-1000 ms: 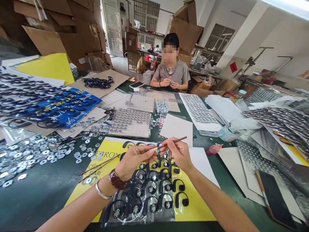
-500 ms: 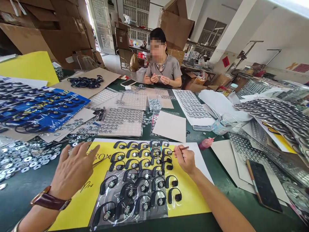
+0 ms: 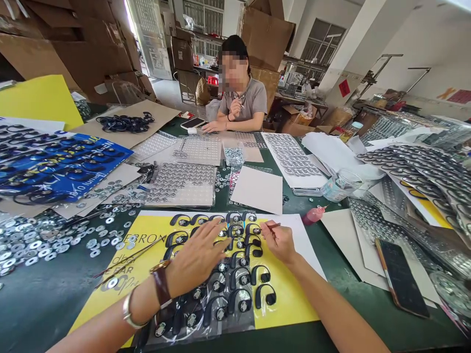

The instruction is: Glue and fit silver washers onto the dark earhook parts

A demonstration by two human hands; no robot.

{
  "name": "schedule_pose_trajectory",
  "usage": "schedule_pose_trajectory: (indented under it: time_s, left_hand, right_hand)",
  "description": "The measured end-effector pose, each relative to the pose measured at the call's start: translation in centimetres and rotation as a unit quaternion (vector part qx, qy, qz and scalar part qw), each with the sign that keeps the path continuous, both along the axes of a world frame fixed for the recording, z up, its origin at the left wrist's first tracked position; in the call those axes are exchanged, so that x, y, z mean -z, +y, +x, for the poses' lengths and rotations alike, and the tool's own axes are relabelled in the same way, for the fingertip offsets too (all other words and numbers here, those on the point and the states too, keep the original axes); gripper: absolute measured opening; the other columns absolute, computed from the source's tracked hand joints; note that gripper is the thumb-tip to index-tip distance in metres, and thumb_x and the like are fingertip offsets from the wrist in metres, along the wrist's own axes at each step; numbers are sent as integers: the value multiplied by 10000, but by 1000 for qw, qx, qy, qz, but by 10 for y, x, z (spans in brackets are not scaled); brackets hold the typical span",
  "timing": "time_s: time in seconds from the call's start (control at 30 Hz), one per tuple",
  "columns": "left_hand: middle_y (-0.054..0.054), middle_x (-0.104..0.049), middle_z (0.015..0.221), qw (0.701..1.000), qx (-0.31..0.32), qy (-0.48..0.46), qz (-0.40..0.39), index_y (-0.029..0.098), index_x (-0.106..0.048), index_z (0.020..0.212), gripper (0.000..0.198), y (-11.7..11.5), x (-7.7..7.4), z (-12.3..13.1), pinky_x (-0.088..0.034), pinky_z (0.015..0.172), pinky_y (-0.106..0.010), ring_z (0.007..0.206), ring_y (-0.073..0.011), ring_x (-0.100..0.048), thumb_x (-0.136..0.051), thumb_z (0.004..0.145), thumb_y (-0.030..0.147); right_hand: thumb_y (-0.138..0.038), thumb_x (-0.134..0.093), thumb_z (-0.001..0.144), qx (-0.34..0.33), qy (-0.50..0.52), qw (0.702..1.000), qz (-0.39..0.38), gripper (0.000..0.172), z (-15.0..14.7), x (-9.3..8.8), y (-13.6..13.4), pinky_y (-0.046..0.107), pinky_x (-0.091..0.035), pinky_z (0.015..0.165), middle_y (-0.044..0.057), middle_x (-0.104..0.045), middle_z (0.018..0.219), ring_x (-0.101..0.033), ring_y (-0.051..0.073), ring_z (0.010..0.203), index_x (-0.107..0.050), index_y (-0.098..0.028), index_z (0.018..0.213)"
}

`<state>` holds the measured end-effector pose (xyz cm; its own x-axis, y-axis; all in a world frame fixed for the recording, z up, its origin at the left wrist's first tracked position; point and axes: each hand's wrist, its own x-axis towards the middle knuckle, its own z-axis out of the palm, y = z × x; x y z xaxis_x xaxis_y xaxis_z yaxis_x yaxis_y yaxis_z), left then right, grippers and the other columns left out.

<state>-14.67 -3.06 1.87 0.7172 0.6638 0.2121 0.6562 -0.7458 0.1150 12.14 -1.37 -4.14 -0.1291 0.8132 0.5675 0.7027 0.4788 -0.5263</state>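
Observation:
Rows of black ear-hook pieces [image 3: 238,300] with round silvery centres lie on a clear plastic sheet over a yellow printed card [image 3: 287,299]. My left hand [image 3: 200,252], wearing a brown-strapped watch [image 3: 162,284] and a bangle, reaches over the middle rows with its fingers spread. Whether its fingertips touch the pieces I cannot tell. At the upper right of the card, my right hand [image 3: 281,242] pinches a thin brown stick [image 3: 272,225] beside an ear-hook piece [image 3: 253,229]. The stick's tip is too small to make out. Thin pointed tools [image 3: 138,255] rest on the card's left.
Loose metal washers [image 3: 37,245] are heaped at the left. A pink squeeze bottle [image 3: 313,215] lies by the card's right corner, near a phone [image 3: 401,277] and a clear jar [image 3: 340,186]. Across the green table [image 3: 349,314] sits another person [image 3: 241,100].
My left hand has moved right, from the card's left side to over the ear-hook rows. My right hand stays nearly in place with the stick. The other person's hands have separated.

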Motion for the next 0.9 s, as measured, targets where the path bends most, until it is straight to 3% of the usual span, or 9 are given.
schedule_pose_trajectory:
  time_s: [0.2, 0.3, 0.4, 0.5, 0.6, 0.73, 0.9]
  left_hand:
    - [-121, -453, 1381, 997, 72, -27, -9, 238, -583, 1215, 308, 26, 11, 57, -343, 1083, -538, 1357, -319, -335, -483, 945, 346]
    - [-134, -447, 1389, 997, 74, -24, -10, 238, -593, 1215, 340, 38, 22, 70, -333, 1071, -562, 1351, -337, -338, -465, 947, 403]
    - [-130, -446, 1396, 997, 77, -23, -19, 238, -597, 1216, 352, 42, 27, 74, -318, 1075, -567, 1361, -340, -325, -410, 968, 403]
    - [-133, -464, 1378, 996, 75, -29, -32, 217, -599, 1212, 360, 40, 27, 74, -304, 1086, -563, 1361, -344, -325, -395, 973, 393]
    - [-139, -467, 1368, 996, 73, -44, -36, 207, -610, 1186, 359, 38, 28, 74, -298, 1087, -566, 1355, -352, -332, -413, 963, 410]
    - [-145, -482, 1346, 997, 60, -42, -26, 215, -597, 1190, 421, 36, 32, 72, -336, 1060, -561, 1338, -359, -351, -407, 944, 499]
    - [-144, -435, 1404, 996, 49, -71, -19, 221, -463, 1340, 515, 24, 23, 50, -311, 1090, -554, 1354, -342, -332, -428, 928, 527]
  right_hand:
    - [-353, -439, 970, -6, -14, 999, -49, 346, -5, -12, 2, 225, -465, 512, 46, -693, 653, -641, 136, 515, -625, -176, 737]
    - [-428, -450, 958, 2, 67, 988, -136, 346, -1, -19, 5, 231, -494, 503, 39, -684, 626, -651, 150, 502, -614, -181, 780]
    - [-539, -544, 875, -2, 247, 923, -294, 394, 5, -25, 14, 227, -462, 414, 34, -662, 561, -642, 166, 443, -597, -167, 756]
    - [-599, -550, 836, -7, 326, 873, -361, 480, 4, -34, 34, 187, -309, 294, 40, -626, 491, -598, 154, 364, -581, -143, 690]
    - [-605, -462, 880, -16, 348, 884, -311, 489, -17, -44, 64, 173, -305, 300, 30, -634, 535, -580, 123, 357, -566, -145, 751]
    - [-578, -432, 904, -79, 270, 934, -219, 437, -71, -53, 109, 195, -424, 380, 25, -688, 701, -587, 105, 369, -576, -166, 919]
    - [-505, -516, 886, -110, 201, 954, -191, 371, -123, -47, 152, 201, -442, 429, 41, -724, 821, -583, 85, 368, -652, -172, 795]
